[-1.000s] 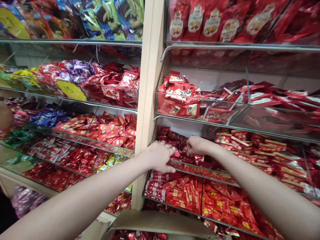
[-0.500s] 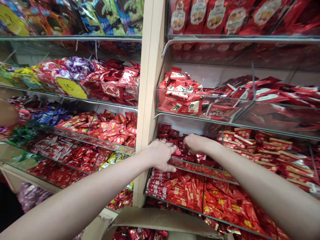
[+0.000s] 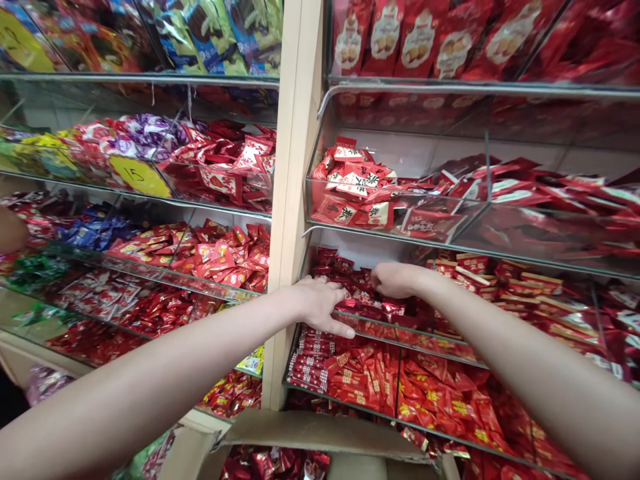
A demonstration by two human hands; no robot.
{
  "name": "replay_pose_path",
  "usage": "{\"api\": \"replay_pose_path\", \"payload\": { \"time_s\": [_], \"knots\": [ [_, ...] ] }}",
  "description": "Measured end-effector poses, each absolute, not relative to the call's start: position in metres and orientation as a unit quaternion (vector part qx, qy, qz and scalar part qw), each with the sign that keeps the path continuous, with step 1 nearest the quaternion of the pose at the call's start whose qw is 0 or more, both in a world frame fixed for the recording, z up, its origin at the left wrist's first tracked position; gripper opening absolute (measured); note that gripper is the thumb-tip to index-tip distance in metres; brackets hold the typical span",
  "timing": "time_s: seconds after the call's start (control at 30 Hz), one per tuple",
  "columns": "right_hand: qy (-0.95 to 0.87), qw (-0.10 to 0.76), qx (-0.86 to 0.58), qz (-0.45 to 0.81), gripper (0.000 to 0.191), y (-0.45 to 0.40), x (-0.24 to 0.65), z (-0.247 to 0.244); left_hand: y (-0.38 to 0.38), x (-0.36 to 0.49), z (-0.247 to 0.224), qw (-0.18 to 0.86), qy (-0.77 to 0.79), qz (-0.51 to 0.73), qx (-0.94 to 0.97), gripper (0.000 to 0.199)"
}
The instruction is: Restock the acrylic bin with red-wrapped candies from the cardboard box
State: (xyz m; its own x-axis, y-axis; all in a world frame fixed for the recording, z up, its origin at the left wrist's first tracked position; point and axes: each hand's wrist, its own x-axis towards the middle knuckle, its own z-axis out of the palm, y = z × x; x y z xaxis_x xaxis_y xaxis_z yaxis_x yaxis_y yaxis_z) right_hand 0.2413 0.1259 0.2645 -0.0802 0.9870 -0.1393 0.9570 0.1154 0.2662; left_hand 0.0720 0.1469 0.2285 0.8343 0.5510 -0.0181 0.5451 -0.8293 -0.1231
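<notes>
Both my arms reach into a low bin of small dark-red wrapped candies (image 3: pixel 357 288) on the right-hand shelves. My left hand (image 3: pixel 323 303) lies palm down at the bin's left end, fingers extended over the candies and thumb apart near the clear front lip (image 3: pixel 415 335). Farther right, my right hand (image 3: pixel 395 279) is bent down among the same candies. Its fingers are curled, their tips hidden; whether a candy is between them does not show.
A wooden post (image 3: pixel 286 200) divides the shelving. Above my hands juts a glass shelf with red-and-white packets (image 3: pixel 360 180). Below lie red packets (image 3: pixel 360 373) and an open cardboard box (image 3: pixel 320 430) holding red candies. Part of another person's hand (image 3: pixel 11 230) shows at far left.
My right hand has lifted slightly and shows less of its fingers' spread over the candies. My left hand remains at the bin's left end. The view has shifted a little.
</notes>
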Motion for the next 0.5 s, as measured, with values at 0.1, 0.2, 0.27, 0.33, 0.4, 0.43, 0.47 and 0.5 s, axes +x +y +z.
{"api": "replay_pose_path", "payload": {
  "time_s": [0.1,0.2,0.27,0.33,0.4,0.43,0.47,0.5],
  "knots": [
    [0.728,0.185,0.659,0.034,0.031,0.111,0.246,0.266,0.146,0.073,0.233,0.041,-0.272,0.012,-0.961,0.078],
    [0.737,0.172,0.653,0.012,0.031,0.103,0.252,0.264,0.15,0.078,0.239,0.047,-0.244,-0.022,-0.968,0.061],
    [0.738,0.165,0.654,0.008,0.029,0.101,0.254,0.263,0.153,0.086,0.242,0.081,-0.216,-0.059,-0.971,0.048],
    [0.736,0.173,0.655,0.009,0.029,0.1,0.254,0.263,0.156,0.095,0.244,0.103,-0.182,-0.074,-0.975,0.037],
    [0.735,0.199,0.649,0.011,0.033,0.1,0.252,0.262,0.156,0.105,0.244,0.094,-0.159,-0.055,-0.981,0.03],
    [0.735,0.213,0.643,0.013,0.035,0.1,0.25,0.261,0.156,0.11,0.244,0.083,-0.157,-0.038,-0.983,0.028],
    [0.736,0.223,0.639,0.014,0.037,0.101,0.25,0.26,0.156,0.113,0.244,0.07,-0.162,-0.022,-0.984,0.027],
    [0.737,0.228,0.636,0.014,0.038,0.102,0.25,0.259,0.156,0.116,0.243,0.053,-0.17,-0.006,-0.984,0.028]
  ]
}}
